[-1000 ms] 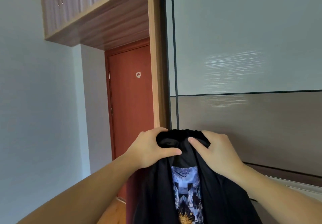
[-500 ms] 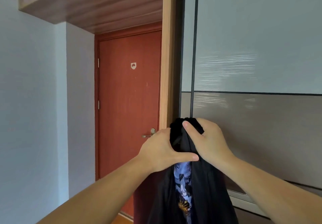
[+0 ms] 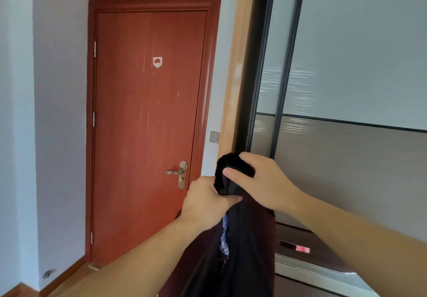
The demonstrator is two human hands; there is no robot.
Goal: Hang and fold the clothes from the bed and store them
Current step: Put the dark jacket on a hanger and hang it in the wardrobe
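A black garment (image 3: pixel 245 246) with a blue printed panel hangs down in front of me, bunched at its top. My left hand (image 3: pixel 205 201) grips the bunched cloth from the left, just below the top. From the right, my right hand (image 3: pixel 261 181) grips the top of the bunch, thumb across the front. Both hands are held up close to the left edge of the wardrobe's sliding door (image 3: pixel 346 89). No hanger is visible; the cloth hides whatever is inside the bunch.
A red-brown room door (image 3: pixel 147 123) with a brass handle (image 3: pixel 180 173) stands shut ahead on the left. The wardrobe's wooden side post (image 3: pixel 235 77) and dark door frame rise beside my hands. A white wall runs along the left, with wooden floor below.
The garment's top has been gathered into a tighter bunch as my hands closed together. The view has swung left and lower, bringing the whole red door and its handle into sight.
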